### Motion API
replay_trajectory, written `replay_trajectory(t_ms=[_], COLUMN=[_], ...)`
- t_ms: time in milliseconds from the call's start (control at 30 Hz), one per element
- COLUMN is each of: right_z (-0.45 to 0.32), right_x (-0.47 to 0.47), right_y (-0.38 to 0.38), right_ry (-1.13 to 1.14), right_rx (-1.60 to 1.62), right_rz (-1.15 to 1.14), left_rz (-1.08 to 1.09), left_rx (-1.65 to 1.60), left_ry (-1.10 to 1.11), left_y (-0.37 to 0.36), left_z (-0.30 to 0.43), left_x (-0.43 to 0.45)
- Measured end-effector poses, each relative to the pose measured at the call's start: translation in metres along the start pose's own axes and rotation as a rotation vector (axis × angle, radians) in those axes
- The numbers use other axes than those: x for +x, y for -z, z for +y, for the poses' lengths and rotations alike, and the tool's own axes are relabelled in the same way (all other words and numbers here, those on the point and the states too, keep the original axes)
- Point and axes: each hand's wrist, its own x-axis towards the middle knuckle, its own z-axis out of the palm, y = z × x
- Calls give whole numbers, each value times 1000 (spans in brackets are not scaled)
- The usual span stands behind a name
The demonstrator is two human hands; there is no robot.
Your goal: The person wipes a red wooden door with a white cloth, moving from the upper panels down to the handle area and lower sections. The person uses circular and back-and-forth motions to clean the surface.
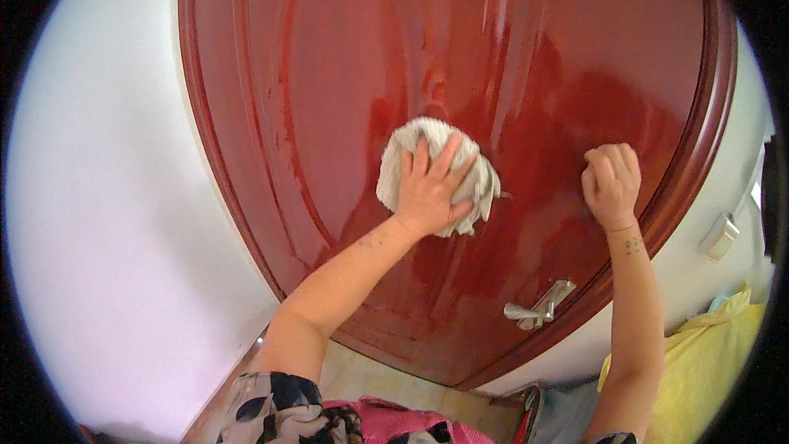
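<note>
Spread fingers of my left hand [433, 188] press a whitish cloth [400, 142] flat against a glossy dark red panelled door [345, 74]. The cloth is bunched in folds along its right side. My right hand [612, 182] is curled into a fist at the door's right part, and no object shows in it; whether it touches the surface I cannot tell. Below and left of that hand, a silvery lever door handle [539, 308] sits on its plate near the door's lower right edge.
A red door frame [718, 92] borders the door. White wall [105, 197] stands at left. At right are a wall switch or socket [720, 237] and a yellow cloth [709, 364] over something. Pale floor [400, 376] shows below the door.
</note>
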Motion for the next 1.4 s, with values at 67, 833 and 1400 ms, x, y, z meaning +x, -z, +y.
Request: replay_trajectory(t_ms=[67,833,1400], right_z=[-2,-139,-141], right_x=[5,-83,-233], right_y=[3,-131,-231], right_ry=[4,-182,-686], right_rx=[17,131,-402], right_rz=[15,-341,-155], left_rz=[95,8,-39], left_rx=[39,155,96], left_ry=[42,-129,-105], left_y=[17,-55,-250], left_z=[-8,-81,-135], left_x=[45,76,-140])
